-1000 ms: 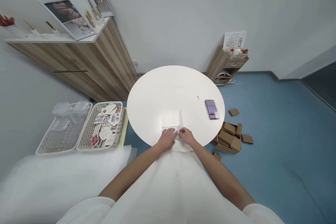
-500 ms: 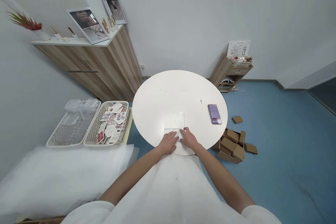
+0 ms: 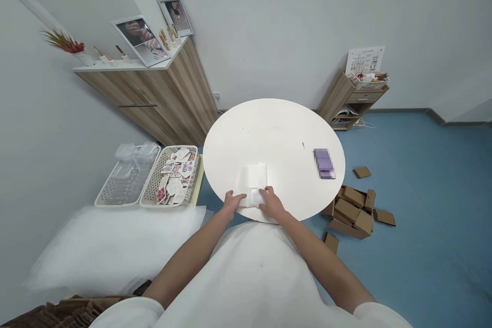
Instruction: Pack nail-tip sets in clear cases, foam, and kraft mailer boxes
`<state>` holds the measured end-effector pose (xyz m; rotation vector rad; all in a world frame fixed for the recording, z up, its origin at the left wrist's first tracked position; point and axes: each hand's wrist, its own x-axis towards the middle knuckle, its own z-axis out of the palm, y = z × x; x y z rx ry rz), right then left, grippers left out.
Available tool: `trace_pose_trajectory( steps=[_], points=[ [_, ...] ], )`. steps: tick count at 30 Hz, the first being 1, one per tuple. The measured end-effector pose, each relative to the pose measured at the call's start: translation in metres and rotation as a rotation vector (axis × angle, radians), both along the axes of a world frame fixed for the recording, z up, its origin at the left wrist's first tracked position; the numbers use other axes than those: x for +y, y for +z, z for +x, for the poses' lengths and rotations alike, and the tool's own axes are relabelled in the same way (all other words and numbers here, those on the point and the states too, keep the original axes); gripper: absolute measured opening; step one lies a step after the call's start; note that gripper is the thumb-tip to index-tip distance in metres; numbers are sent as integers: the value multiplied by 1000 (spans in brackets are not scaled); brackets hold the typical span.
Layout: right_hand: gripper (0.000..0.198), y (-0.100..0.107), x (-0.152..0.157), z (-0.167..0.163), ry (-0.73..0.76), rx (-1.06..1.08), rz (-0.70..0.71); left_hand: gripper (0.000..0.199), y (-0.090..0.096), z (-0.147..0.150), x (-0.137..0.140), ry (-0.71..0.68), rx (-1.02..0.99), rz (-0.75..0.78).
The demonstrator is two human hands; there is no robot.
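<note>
On the near side of the round white table [image 3: 277, 128] lies a thin white sheet of wrapping material [image 3: 257, 175]. Its near part is folded over into a flat white bundle [image 3: 252, 198]. My left hand [image 3: 231, 203] grips the left end of the bundle, thumb on top. At the other end, my right hand [image 3: 272, 203] has thumb and fingers closed on the right edge. Whatever lies inside the fold is hidden.
A purple pixelated item [image 3: 324, 163] lies on the table's right side. Left stand a basket of printed cards [image 3: 171, 177], a basket of clear plastic boxes [image 3: 128, 177] and a stack of white sheets [image 3: 115, 246]. Brown cardboard boxes [image 3: 351, 210] sit on the floor at right.
My left hand has moved left from the middle to the left end of the sheet. The near part now shows as a folded bundle between both hands. The view has shifted slightly.
</note>
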<state>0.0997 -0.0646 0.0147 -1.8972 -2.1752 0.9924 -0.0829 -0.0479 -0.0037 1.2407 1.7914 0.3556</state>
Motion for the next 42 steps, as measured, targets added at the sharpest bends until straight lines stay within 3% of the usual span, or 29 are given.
trace_pose_trajectory(
  steps=[3, 7, 10, 14, 18, 22, 27, 29, 33, 37, 40, 42],
  points=[
    [56, -1, 0, 1, -11, 28, -10, 33, 11, -11, 3, -24, -123, -105],
    [58, -5, 0, 1, -57, 46, -38, 22, 20, -15, 3, -136, -166, -81],
    [57, -9, 0, -3, -75, 57, -37, 20, 22, -5, 4, -236, -126, 16],
    [56, -12, 3, -6, -82, 86, -67, 15, 23, 22, 4, -477, 43, 202],
    [53, -12, 8, 0, -107, 188, -71, 12, 22, 39, -3, -584, 126, 235],
    [40, -15, 13, 7, -188, 355, -95, 23, 19, 36, -14, -643, 108, 337],
    [23, -25, 19, 3, -307, 349, -64, 23, 19, 21, -25, -850, 152, 466],
    [19, -29, 20, 0, -338, 338, -40, 25, 19, 17, -24, -852, 180, 506],
    [17, -34, 24, 0, -299, 342, -39, 29, 14, 18, -14, -727, 257, 573],
    [19, -31, 23, 5, -252, 337, -35, 38, 8, 26, -3, -744, 312, 565],
    [32, -22, 15, 13, -171, 319, 6, 40, 7, 29, -2, -764, 309, 561],
    [48, -15, 9, 19, -14, 260, 99, 40, 6, 29, -2, -772, 292, 559]
  ],
)
